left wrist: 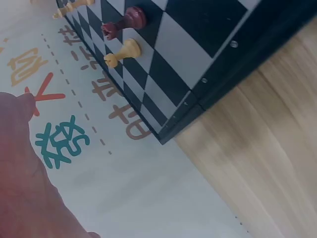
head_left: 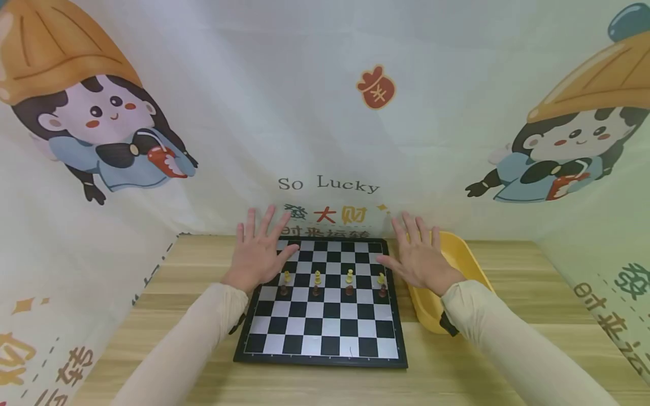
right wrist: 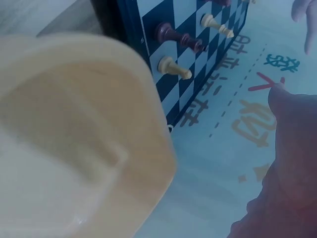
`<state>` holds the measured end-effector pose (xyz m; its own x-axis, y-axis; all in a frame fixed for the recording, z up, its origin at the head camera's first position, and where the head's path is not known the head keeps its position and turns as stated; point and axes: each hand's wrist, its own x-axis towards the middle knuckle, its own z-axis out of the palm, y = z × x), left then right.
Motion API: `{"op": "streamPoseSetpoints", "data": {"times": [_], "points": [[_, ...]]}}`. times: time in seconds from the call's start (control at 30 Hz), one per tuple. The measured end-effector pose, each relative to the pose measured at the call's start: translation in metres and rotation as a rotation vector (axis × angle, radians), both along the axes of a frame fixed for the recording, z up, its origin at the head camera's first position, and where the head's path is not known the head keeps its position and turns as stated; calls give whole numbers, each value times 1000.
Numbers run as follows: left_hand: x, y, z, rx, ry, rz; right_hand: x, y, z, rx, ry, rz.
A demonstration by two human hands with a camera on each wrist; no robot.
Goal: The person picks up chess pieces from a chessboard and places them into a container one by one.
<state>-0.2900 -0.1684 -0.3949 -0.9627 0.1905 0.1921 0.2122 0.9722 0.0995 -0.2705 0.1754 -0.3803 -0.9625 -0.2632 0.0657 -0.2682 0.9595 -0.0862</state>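
A black-and-white chessboard (head_left: 322,345) lies on the table. Several pale yellow chess pieces (head_left: 317,277) stand in a row across its middle, with a row of dark red chess pieces (head_left: 348,291) just nearer to me. My left hand (head_left: 260,252) is over the board's far left corner, fingers spread and nothing in it. Over the inner edge of a yellow tray (head_left: 425,317), beside the board, my right hand (head_left: 422,260) is likewise spread and holds nothing. In the left wrist view a dark red rook (left wrist: 110,30) shows beside a pale piece (left wrist: 130,49).
The wood-grain table (head_left: 198,270) meets a printed cloth (head_left: 325,141) hanging behind it and at both sides. In the right wrist view the tray's wall (right wrist: 148,119) stands close to the board's edge. Dark wrist straps partly show at my cuffs.
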Motion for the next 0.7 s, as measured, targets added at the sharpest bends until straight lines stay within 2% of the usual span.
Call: {"op": "streamPoseSetpoints", "data": {"times": [0.43,0.53,0.7], "points": [[10,-20,-3,44,-62,14,16,-7,2,-83,41,83],[12,-26,-4,50,-97,13,18,-8,3,-113,53,98],[17,-32,-6,45,-199,3,20,-9,5,-143,71,108]]}}
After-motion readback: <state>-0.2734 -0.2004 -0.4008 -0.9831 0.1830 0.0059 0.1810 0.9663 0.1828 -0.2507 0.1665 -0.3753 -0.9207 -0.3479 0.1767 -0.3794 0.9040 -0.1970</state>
